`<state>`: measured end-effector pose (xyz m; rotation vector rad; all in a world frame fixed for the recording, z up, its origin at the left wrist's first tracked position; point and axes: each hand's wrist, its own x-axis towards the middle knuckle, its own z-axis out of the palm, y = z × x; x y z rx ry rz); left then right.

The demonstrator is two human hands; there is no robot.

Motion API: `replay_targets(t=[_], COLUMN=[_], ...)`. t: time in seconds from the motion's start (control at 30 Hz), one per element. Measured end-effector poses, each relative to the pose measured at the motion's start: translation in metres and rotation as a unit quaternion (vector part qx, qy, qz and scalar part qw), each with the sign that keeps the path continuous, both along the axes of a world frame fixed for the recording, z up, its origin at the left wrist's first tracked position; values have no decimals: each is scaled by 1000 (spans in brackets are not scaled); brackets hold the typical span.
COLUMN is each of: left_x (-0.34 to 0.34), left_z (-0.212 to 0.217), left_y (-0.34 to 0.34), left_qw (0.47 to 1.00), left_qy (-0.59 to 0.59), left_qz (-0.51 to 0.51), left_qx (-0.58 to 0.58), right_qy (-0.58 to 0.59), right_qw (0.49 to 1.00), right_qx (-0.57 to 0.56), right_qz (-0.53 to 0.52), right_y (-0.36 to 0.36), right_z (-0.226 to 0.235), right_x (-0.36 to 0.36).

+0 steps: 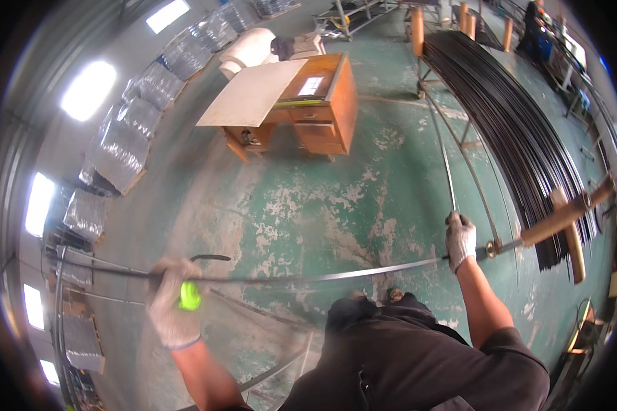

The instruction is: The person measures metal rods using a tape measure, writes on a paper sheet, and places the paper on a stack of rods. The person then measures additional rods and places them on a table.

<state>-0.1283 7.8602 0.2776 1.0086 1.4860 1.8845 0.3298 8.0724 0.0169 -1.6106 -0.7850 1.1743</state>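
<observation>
My right hand (461,236), in a pale work glove, is closed around the near end of a thin metal rod (448,168). This rod runs away from me toward the far end of the rack. My left hand (171,301), also gloved, is smeared by motion beside a long grey metal bar (322,275) that crosses in front of my body. A bright green object (190,296) shows at its palm, its kind unclear. Just past those fingers a black curved piece (211,257) sticks out; whether the hand holds it cannot be made out.
Many dark metal strips (507,123) lie on a rack at the right, between wooden posts (417,31). Ahead stands a wooden desk (327,130) with a pale board (253,92) on top. Wrapped stacks (120,147) line the left wall. A person (530,31) is far right.
</observation>
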Motion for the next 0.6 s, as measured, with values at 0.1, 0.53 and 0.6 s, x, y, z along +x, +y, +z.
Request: replay_targets(t=[0.1, 0.53, 0.6], left_x=[-73, -394, -432], left_z=[-51, -276, -299], left_y=[89, 442, 483], left_qw=[973, 911, 908], left_qy=[-174, -342, -336], left_qz=[103, -42, -62], left_qx=[-112, -227, -244], right_qy=[-10, -138, -149], right_qw=[993, 974, 974], right_qx=[114, 146, 132], right_qz=[-29, -107, -109], right_y=[115, 371, 399], right_z=[-16, -86, -93], right_x=[-64, -325, -357])
